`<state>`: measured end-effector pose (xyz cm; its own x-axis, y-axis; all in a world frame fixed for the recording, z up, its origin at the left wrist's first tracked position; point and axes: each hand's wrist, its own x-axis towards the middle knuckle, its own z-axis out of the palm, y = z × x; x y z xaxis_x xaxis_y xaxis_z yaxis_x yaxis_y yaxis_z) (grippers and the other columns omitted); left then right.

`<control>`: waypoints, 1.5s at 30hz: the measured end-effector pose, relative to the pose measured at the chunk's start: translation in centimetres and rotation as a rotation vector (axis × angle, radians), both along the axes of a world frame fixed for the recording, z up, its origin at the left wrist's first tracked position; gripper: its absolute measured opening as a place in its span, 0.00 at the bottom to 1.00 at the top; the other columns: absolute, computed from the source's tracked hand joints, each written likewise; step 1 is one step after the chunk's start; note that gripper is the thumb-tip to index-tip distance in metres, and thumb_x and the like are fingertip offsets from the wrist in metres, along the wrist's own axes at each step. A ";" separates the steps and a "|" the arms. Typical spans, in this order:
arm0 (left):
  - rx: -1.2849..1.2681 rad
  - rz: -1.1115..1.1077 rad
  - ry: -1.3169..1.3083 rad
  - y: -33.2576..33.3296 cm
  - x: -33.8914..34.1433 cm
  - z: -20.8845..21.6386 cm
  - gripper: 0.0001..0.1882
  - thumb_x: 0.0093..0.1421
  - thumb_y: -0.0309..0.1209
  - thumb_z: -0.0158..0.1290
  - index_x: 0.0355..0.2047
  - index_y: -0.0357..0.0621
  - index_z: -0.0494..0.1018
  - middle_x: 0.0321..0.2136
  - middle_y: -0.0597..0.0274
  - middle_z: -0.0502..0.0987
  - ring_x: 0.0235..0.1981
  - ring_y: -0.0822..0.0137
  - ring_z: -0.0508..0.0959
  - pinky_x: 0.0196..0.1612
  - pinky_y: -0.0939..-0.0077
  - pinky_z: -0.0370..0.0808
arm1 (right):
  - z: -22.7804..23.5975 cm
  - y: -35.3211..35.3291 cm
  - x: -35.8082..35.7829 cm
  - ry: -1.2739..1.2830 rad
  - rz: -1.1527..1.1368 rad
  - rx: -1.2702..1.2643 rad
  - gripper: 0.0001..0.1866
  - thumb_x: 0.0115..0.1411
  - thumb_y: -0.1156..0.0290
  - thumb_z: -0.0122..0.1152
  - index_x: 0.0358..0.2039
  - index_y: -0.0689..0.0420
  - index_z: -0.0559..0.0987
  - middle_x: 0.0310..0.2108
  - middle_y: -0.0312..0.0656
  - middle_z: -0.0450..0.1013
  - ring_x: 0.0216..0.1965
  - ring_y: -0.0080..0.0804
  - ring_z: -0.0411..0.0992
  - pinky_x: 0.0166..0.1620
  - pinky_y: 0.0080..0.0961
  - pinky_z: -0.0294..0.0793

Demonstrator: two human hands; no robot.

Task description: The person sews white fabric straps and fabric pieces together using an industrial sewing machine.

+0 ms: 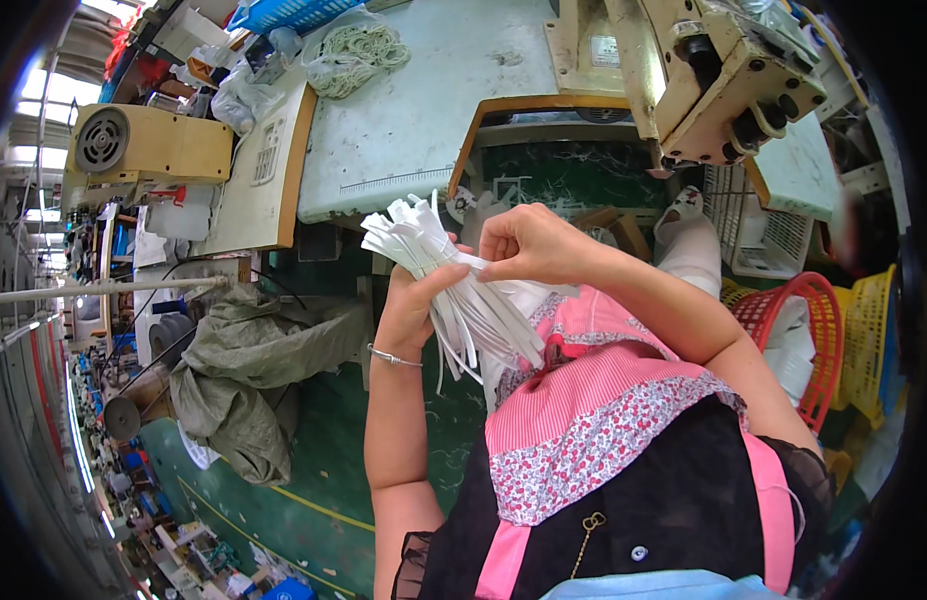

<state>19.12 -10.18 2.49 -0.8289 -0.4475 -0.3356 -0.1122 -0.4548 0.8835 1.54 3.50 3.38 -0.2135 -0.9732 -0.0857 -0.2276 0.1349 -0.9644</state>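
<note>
A thick bundle of white strips (463, 318) is in my left hand (420, 300), whose fingers wrap round it near its upper end. The strips' ends fan out above the grip, and their long tails hang down towards my apron. My right hand (518, 245) is closed in a pinch at the bundle's right side, on what looks like a white strip lying across the bundle. Just behind both hands is the front edge of the pale worktable (383, 150).
A sewing machine head (723, 85) stands at the back right, beside a cut-out in the table. A bag of pale cord (358, 55) lies on the tabletop. At right are a white basket (758, 225) and a red basket (808, 340). Grey-green cloth (248, 370) hangs at left.
</note>
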 end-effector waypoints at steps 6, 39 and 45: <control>0.063 0.089 -0.068 -0.3 -0.7 -0.6 0.24 0.54 0.24 0.63 0.50 0.33 0.68 0.42 0.55 0.78 0.41 0.65 0.80 0.45 0.70 0.78 | -0.8 -0.7 0.7 -0.070 0.005 0.108 0.12 0.48 0.67 0.72 0.26 0.64 0.83 0.22 0.43 0.79 0.26 0.27 0.77 0.32 0.24 0.74; 0.295 0.524 0.128 -10.0 3.3 -3.5 0.28 0.51 0.16 0.56 0.54 0.39 0.66 0.42 0.50 0.77 0.42 0.57 0.80 0.49 0.57 0.79 | -1.4 3.0 0.5 -0.262 0.446 0.270 0.18 0.71 0.57 0.49 0.37 0.62 0.73 0.25 0.34 0.65 0.29 0.23 0.63 0.34 0.28 0.66; -0.178 0.366 -0.064 -13.1 2.2 5.8 0.24 0.52 0.21 0.59 0.50 0.34 0.69 0.37 0.50 0.78 0.37 0.60 0.80 0.45 0.65 0.80 | -2.7 3.8 0.6 -0.762 0.148 0.075 0.18 0.73 0.57 0.45 0.33 0.57 0.73 0.18 0.22 0.54 0.19 0.12 0.49 0.22 0.17 0.46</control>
